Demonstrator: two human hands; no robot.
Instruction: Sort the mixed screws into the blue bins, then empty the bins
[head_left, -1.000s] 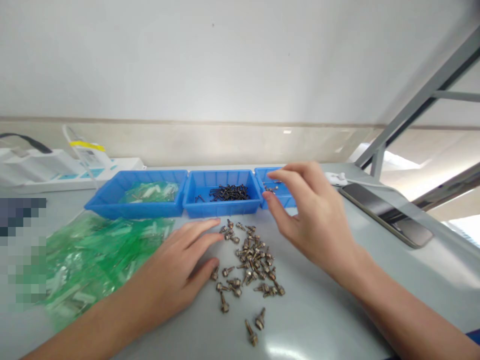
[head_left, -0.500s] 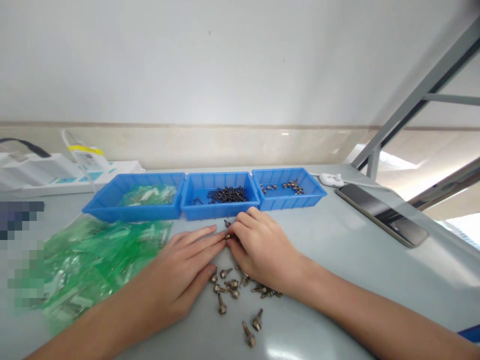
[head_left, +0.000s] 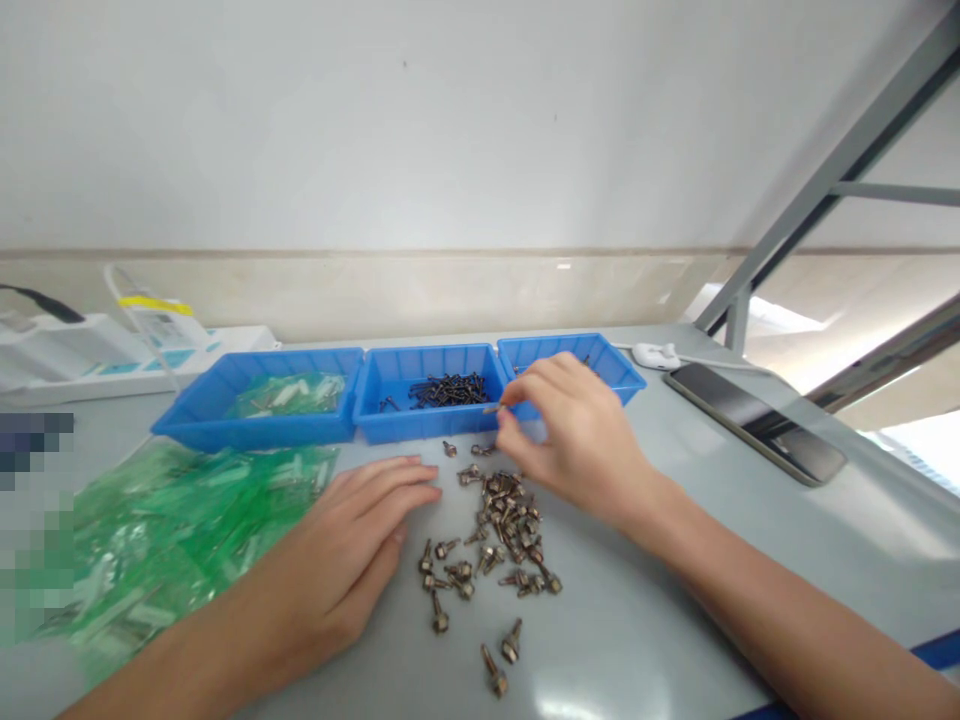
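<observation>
My right hand point(head_left: 581, 435) is raised in front of the right blue bin point(head_left: 619, 362), its thumb and fingers pinching a small metal screw point(head_left: 492, 408). Below it, a loose pile of hex-head screws point(head_left: 510, 510) lies on the grey table, with several more scattered toward me. My left hand point(head_left: 352, 550) rests on the table left of the pile, holding nothing, fingers stretched out. Dark screws point(head_left: 454, 390) fill part of the middle blue bin point(head_left: 427, 425). My right hand hides much of the right bin's inside.
Green plastic bags point(head_left: 202, 530) with small parts spread beside my left forearm. The left blue bin point(head_left: 247, 432) holds another such bag point(head_left: 289, 393). A phone point(head_left: 757, 420) and a white earbud case point(head_left: 655, 356) lie at the right. A white power strip point(head_left: 225, 342) stands at the back left.
My right hand has lifted away from my left fingers, up and right toward the bins, with a screw in its pinch. My left hand has drawn slightly back, and the screw pile is uncovered.
</observation>
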